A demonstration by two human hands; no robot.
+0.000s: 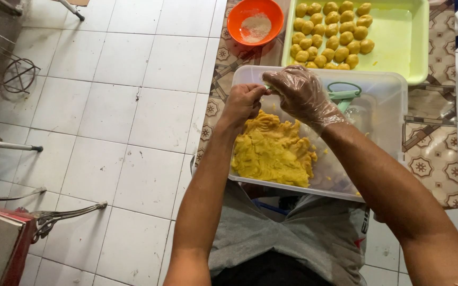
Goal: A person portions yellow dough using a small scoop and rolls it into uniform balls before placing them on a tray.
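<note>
Here, counts: one clear tub [382,85] of yellow dough [272,151], one orange bowl [255,20], one green tray [398,37] holding roughly twenty-five dough balls [331,34].
Fingers: left hand [243,104] bare and right hand [299,93] gloved are pinching together over the dough.

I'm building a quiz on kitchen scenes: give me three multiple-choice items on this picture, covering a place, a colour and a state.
1. Where does the mass of yellow dough lie?
A. clear plastic tub
B. floor
C. orange bowl

2. What colour is the tray of dough balls?
A. red
B. light green
C. black

3. Which hand wears a clear plastic glove?
A. left hand
B. neither
C. right hand

Answers: 1 A, the dough fills the tub's left side; 2 B, its bare floor is light green; 3 C, wrinkled film covers it while the left is bare.
</note>
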